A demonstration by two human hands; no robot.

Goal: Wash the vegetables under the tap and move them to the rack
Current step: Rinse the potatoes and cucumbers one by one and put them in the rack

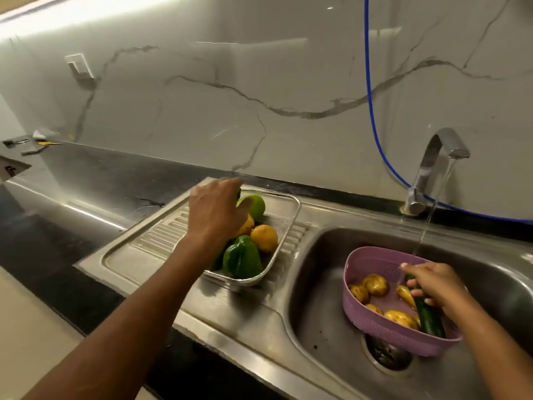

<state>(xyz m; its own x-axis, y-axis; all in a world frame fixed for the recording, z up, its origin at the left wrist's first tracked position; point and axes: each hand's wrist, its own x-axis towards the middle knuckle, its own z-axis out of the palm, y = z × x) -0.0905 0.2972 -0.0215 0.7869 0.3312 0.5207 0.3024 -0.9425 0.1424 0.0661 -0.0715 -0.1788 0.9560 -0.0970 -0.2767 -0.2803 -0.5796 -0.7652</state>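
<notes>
A metal mesh rack [291,223] stands on the draining board and holds two green peppers [242,259] and two yellow potatoes [264,237]. My left hand [215,210] reaches over the rack's far left end, fingers curled down around something dark that I cannot make out. In the sink sits a purple colander [372,262] with several potatoes [375,284]. My right hand [434,282] holds a dark green cucumber [429,317] over the colander, under the water running from the tap [441,157].
The steel sink [323,307] has a drain [388,353] just in front of the colander. A blue hose [370,90] hangs down the marble wall behind the tap. Black counter stretches left, with small tools [40,145] at its far end.
</notes>
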